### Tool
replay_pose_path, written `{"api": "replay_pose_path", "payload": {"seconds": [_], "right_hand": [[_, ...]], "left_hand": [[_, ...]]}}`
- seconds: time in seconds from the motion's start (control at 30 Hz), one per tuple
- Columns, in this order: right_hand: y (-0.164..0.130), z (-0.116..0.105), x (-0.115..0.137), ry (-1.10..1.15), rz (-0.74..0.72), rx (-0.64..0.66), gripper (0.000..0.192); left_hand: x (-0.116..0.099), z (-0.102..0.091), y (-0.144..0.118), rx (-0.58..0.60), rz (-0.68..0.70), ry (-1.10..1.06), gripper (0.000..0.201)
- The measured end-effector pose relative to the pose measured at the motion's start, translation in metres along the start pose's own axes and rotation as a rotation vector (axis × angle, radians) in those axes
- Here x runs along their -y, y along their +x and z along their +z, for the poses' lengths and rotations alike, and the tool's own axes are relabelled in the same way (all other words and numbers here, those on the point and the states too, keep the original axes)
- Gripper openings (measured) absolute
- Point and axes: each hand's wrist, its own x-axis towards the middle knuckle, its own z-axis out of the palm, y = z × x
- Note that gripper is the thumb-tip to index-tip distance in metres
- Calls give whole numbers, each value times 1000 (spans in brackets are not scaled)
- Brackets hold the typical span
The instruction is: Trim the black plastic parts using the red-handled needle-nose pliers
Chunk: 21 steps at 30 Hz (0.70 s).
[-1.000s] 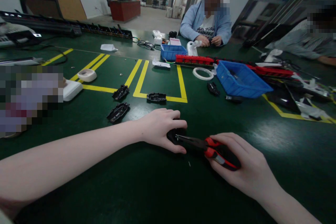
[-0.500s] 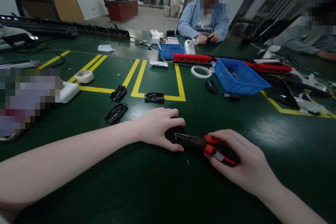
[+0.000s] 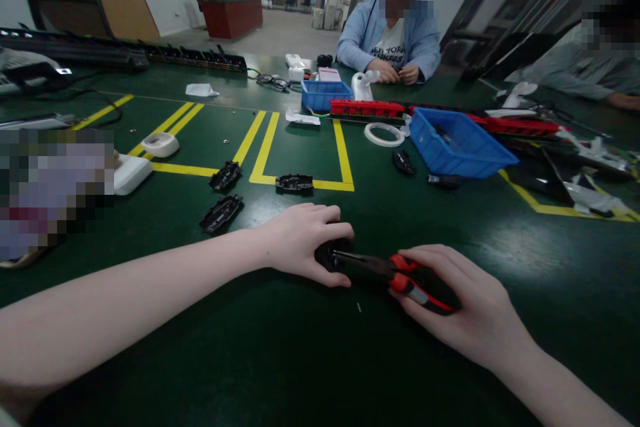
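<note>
My left hand grips a small black plastic part close to the green tabletop, its fingers covering most of the piece. In my right hand are long-nose pliers with red and black handles. Their tips point left and reach the black part; what exactly they pinch is too small to tell. Beyond my left hand lie similar black plastic shells: one on the yellow line, and two farther left, an upper shell and a lower shell. A thin light sliver lies below the pliers.
A blue bin stands at the right, with a black shell and a roll of white tape beside it. A smaller blue bin and a red strip are farther back. A co-worker sits opposite.
My hands and the pliers stay nearly in place; the plier handles look slightly shifted. The co-worker's hands opposite have moved a little.
</note>
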Motion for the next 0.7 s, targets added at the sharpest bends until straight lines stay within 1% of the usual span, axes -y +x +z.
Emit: {"api": "replay_pose_path", "payload": {"seconds": [0.7], "right_hand": [[0, 0, -1, -3, -12, 25, 37]], "left_hand": [[1, 1, -1, -8, 4, -10, 53]]}}
